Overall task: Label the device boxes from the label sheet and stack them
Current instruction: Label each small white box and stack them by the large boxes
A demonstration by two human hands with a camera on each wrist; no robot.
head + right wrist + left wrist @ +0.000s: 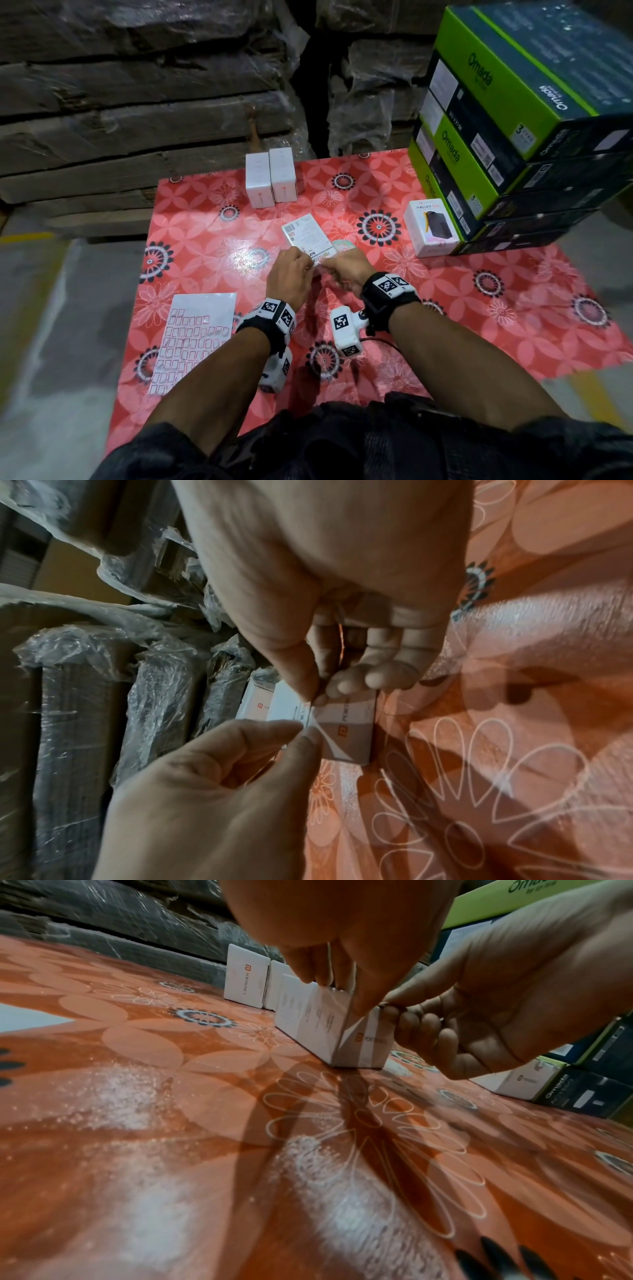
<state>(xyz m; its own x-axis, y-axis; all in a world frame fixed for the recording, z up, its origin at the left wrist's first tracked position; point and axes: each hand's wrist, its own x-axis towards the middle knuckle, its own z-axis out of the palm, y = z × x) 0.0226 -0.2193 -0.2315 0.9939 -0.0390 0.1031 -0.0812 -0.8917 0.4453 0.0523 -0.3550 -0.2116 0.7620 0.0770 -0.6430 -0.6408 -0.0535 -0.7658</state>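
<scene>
Head view alone shows the label sheet left of the Portronics box, whose near top edge my left hand and right hand both pinch.

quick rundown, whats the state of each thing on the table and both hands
left hand: fingertips pinching at the near top edge of the centre box
right hand: fingers curled, pinching at the same edge
centre box: resting on the table, both hands on it
two white boxes: upright, side by side, untouched
Halley box: upright against the green stack
green boxes: stacked
label sheet: flat, untouched
</scene>
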